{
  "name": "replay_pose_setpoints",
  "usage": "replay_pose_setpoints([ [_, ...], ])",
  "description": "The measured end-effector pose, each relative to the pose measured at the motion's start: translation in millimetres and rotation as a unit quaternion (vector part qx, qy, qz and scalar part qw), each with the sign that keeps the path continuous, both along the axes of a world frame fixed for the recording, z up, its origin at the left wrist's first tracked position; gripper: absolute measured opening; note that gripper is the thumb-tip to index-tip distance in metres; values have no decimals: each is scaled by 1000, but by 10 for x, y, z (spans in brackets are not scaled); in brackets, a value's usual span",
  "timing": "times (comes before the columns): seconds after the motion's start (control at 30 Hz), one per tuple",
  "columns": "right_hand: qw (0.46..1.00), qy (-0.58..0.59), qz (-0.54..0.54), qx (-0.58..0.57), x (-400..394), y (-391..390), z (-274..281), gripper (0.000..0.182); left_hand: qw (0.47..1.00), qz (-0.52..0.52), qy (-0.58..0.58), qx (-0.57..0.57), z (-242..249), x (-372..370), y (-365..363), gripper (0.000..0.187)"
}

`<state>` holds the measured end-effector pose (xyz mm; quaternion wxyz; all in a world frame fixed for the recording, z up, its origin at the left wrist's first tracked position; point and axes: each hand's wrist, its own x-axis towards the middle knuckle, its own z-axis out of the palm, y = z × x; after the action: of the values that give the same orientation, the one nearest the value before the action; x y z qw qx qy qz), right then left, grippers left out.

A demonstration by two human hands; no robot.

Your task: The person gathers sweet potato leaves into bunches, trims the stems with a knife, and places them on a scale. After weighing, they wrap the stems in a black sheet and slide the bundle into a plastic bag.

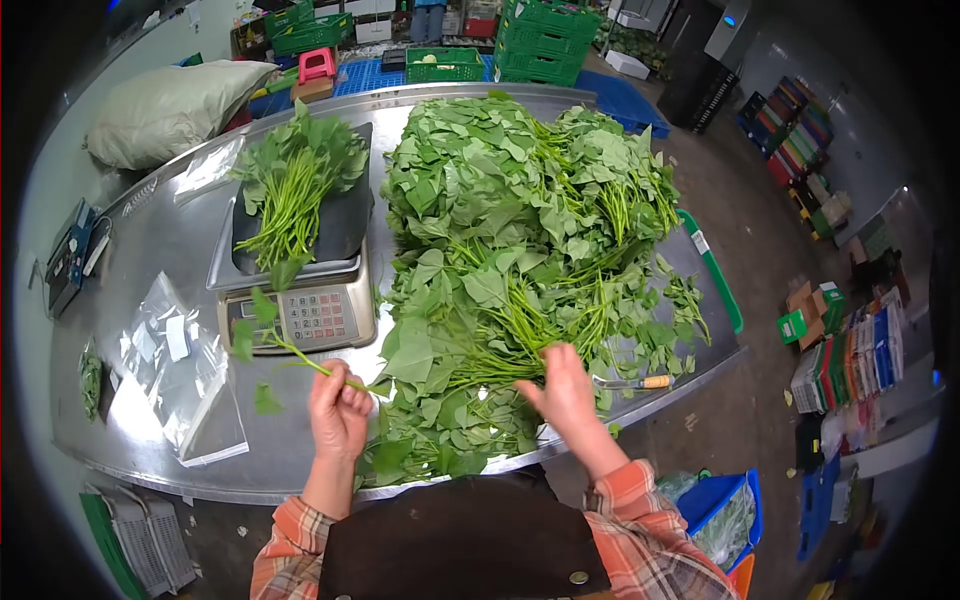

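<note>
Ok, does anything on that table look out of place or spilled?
Two small oddities: a wooden-handled tool lies loose beside the leafy pile, close to the right hand, where it could be bumped. Also, loose leaves are strewn along the near side of the metal table, apart from the bunched stems.

- We see the metal table (pixel 130 250) brightly lit, with white glare burning out patches beside the clear plastic bag (pixel 205 400).
- Shine also streaks the bag itself.
- We find the floor (pixel 700 440) and the right background noticeably dimmer.
- The dark apron (pixel 450 550) swallows most detail.
- Wide-angle distortion bows the table's edges, and black vignetting closes our corners.
- We read the scale's keypad (pixel 318 315) fairly clearly; distant crates (pixel 545 40) look softer.
</note>
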<state>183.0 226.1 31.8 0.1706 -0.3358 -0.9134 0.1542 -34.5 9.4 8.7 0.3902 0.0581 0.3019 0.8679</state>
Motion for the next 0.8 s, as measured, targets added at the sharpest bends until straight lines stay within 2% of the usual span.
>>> replay_pose_setpoints([
  [0.03, 997, -47, -49, 24, 51, 90, -126, 32, 1000, 9, 20, 10, 37, 77, 98, 13],
  [0.13, 991, -127, -10, -53, 165, 267, -504, 23, 998, -65, 10, 9, 283, 279, 308, 15],
  [0.17, 992, 12, 28, -122, 183, 284, -617, 19, 997, -75, -8, 28, 253, 304, 337, 17],
  [0.2, 920, 66, 22, -386, 131, 182, -331, 20, 993, -104, -33, 50, 168, 309, 328, 17],
  [0.27, 772, 187, 84, -601, 87, 31, -97, 22, 979, -165, -79, 87, -16, 283, 265, 18],
  [0.33, 704, 196, 116, -673, 28, -170, -44, 24, 983, -175, -46, -30, -6, 415, 330, 29],
  [0.4, 643, 175, 161, -728, -59, -345, -73, 21, 976, -210, -16, -51, -56, 559, 382, 32],
  [0.47, 604, 161, 176, -761, -127, -446, -218, 18, 981, -188, -19, -33, -110, 565, 421, 31],
  [0.57, 575, 204, 138, -780, -208, -557, -286, 18, 985, -166, -31, -43, -123, 535, 364, 30],
  [0.67, 601, 219, 87, -764, -287, -640, -353, 17, 986, -148, -72, -34, -194, 523, 308, 25],
  [0.77, 717, 255, -28, -649, -343, -564, -402, 16, 990, -113, -72, -42, -143, 486, 276, 22],
  [0.8, 730, 307, -77, -605, -357, -460, -518, 15, 992, -97, -51, -62, -47, 475, 247, 21],
])
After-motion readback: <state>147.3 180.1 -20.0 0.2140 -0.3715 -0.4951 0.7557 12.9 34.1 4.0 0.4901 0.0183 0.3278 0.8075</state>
